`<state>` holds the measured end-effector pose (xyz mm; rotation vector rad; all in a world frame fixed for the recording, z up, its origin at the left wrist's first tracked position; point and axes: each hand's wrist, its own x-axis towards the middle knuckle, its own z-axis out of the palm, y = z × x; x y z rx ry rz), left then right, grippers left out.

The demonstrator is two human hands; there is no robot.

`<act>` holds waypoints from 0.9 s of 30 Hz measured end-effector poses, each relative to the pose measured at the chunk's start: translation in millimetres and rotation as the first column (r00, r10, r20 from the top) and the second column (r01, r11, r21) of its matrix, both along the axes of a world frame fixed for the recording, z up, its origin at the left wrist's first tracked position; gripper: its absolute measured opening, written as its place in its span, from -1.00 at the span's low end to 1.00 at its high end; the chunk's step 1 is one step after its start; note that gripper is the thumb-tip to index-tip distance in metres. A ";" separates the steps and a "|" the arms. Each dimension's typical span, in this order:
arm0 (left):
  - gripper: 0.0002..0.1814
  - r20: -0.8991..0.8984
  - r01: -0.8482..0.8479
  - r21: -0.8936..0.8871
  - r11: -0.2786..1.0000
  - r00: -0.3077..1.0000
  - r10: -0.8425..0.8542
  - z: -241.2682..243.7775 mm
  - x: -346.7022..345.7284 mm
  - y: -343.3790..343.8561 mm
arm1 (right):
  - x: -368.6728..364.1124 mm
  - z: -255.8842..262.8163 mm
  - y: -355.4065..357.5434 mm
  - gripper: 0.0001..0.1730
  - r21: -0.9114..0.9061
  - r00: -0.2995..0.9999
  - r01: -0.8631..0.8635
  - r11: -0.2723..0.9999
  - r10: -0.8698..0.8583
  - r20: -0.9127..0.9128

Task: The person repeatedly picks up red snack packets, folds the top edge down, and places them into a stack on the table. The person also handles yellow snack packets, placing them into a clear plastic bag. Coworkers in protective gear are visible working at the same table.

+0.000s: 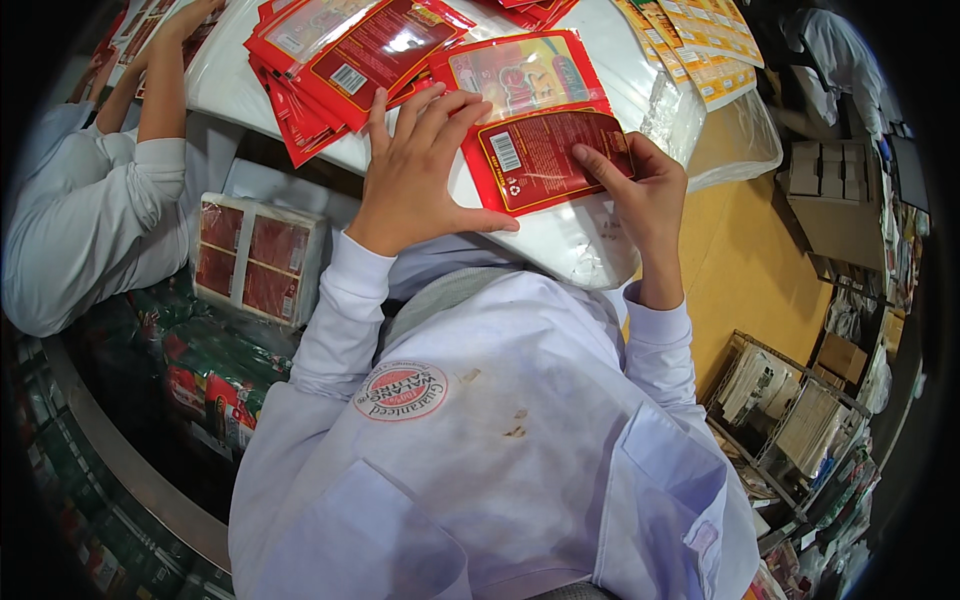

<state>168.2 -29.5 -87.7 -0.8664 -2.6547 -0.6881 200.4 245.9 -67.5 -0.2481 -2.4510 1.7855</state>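
Observation:
A red printed plastic pouch (555, 161) with a clear window in its upper part lies before me on a white, plastic-covered work surface (480, 259). My right hand (645, 191) pinches the pouch's right edge, with the thumb on top and the fingers partly hidden beneath. My left hand (420, 165) is spread at the pouch's left side, its fingertips by the upper left edge and its thumb by the lower left corner. Several similar red pouches (375, 52) lie in an overlapping pile beyond my left fingers.
Yellow printed sticker sheets (701, 49) lie at the far right of the surface. On the left, a co-worker's arm (161, 97) reaches over the table, near a wrapped bundle of red labels (251, 255) and green packs (217, 367). A wire rack (787, 420) stands at right.

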 end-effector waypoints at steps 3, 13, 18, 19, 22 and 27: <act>0.37 -0.009 0.005 0.006 1.000 1.000 -0.005 -0.2 -0.3 0.1 | 0.1 -6.9 -1.7 -0.67 0.000 0.999 0.022 1.000 -0.022 -0.043; 0.38 0.007 -0.006 -0.032 0.999 1.000 0.006 3.6 0.8 2.6 | 10.7 -0.1 -12.2 -0.51 0.482 0.979 0.124 0.867 -0.029 -0.200; 0.41 0.017 -0.007 -0.046 0.999 1.000 0.007 6.1 -0.2 2.2 | 8.7 35.7 -12.1 -0.22 0.892 0.983 0.182 0.415 -0.104 -0.153; 0.42 0.019 -0.006 -0.044 0.999 1.000 0.007 6.0 -0.7 2.6 | 5.1 39.4 -5.9 -0.17 0.905 0.969 0.183 0.384 -0.224 -0.101; 0.42 0.027 -0.011 -0.040 0.999 1.000 0.013 7.7 -0.1 3.6 | 5.3 42.4 -9.0 -0.26 0.635 0.935 0.353 0.687 -0.252 -0.248; 0.41 0.010 -0.001 -0.055 0.999 1.000 0.001 1.1 -2.7 3.2 | 38.6 15.1 -77.5 -0.30 -0.823 0.916 -0.214 0.526 0.400 0.017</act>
